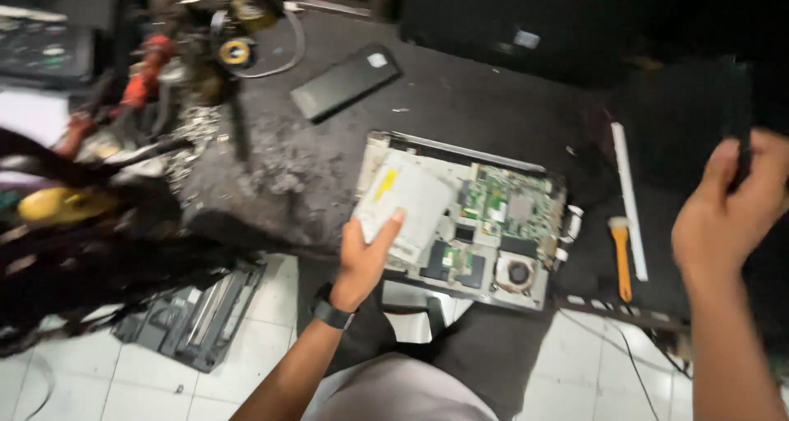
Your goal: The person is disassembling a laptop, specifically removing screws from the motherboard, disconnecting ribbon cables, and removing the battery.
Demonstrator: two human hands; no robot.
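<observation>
A dark, dusty work mat (460,100) covers a low surface, its front edge hanging over a floor of pale square tiles (123,380). The room beyond is dim, and the far side fades into black.

One opened laptop base (477,224) lies near the mat's front edge, its green circuit board (505,203) and one round fan (518,271) exposed. One flat silver drive (403,203) rests on the base's left part. The person's left hand (366,256), with one dark watch (333,314) at the wrist, closes its fingers around the drive's near left corner, thumb on top.

The right hand (727,215) is raised at the right edge of the mat, fingers curled around a thin dark object (744,154); what that is cannot be told.

Between the hands lie one small brush with an orange handle (622,261) and one long white strip (629,195), just beside each other. One black rectangular slab (345,82) lies further back. A blurred tangle of tools and cables (148,84) crowds the left side, with one roll of tape (234,53). One grey dismantled casing (193,314) sits on the tiles below.
</observation>
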